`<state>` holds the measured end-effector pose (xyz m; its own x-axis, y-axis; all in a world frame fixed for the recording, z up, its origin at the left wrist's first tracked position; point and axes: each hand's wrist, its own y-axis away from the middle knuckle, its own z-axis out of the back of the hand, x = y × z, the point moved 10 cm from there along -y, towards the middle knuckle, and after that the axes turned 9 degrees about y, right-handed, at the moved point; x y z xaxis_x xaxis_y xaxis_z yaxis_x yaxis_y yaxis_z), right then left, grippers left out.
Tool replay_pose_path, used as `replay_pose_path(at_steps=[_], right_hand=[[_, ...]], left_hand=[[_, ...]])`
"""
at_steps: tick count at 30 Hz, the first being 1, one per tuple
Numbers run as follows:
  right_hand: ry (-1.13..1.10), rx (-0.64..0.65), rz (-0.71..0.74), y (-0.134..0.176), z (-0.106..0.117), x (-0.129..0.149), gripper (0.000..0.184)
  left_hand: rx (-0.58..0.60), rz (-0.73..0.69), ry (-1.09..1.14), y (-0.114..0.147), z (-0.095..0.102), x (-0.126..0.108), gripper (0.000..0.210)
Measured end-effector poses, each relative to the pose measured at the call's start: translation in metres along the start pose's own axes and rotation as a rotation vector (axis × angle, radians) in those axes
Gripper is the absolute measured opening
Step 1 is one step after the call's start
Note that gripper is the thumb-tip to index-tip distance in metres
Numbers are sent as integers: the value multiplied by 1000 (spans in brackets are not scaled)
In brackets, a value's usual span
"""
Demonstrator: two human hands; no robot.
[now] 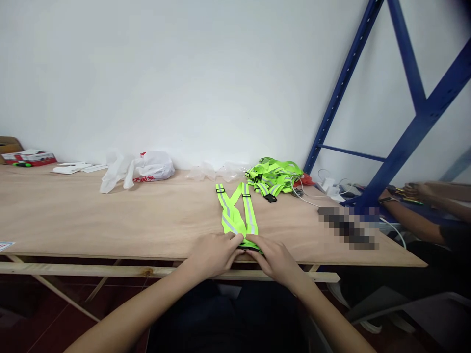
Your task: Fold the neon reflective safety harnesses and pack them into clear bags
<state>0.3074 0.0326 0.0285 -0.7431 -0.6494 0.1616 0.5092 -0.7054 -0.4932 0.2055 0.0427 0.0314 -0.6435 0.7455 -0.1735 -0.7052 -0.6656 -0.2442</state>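
A neon-yellow reflective vest made of straps with grey stripes lies on the wooden table, its two upper straps stretching away from me and bearing black adjusters. Its near end is at the table's front edge, between my two hands. My left hand is closed on that end from the left, thumb on top. From the right, my right hand pinches the same end, fingertips close to the left thumb. A dark strip shows beneath the fingers; the rest of that end is hidden by them.
A heap of similar vests lies at the back, right of centre. White plastic bags rest by the wall. A blue metal frame rises at the right, with a co-worker's arm beyond. A blurred dark object lies nearby.
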Motion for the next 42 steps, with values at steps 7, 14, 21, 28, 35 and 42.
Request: replay_pose_path(at_steps=[7, 14, 21, 28, 35, 42], right_hand=[[-151, 113, -195, -50, -18, -55, 33], [-131, 212, -183, -60, -30, -67, 35], [143, 149, -266, -57, -23, -70, 25], [323, 193, -293, -46, -22, -60, 26], [206, 175, -298, -41, -22, -62, 26], [156, 244, -314, -37, -25, -62, 29]], left_hand=[[69, 29, 52, -56, -1, 43, 37], [55, 82, 17, -67, -20, 61, 36], [-30, 99, -92, -66, -6, 54, 29], [0, 196, -144, -50, -5, 42, 27], [-7, 227, -54, -48, -9, 51, 29], [12, 146, 132, -47, -11, 55, 23]])
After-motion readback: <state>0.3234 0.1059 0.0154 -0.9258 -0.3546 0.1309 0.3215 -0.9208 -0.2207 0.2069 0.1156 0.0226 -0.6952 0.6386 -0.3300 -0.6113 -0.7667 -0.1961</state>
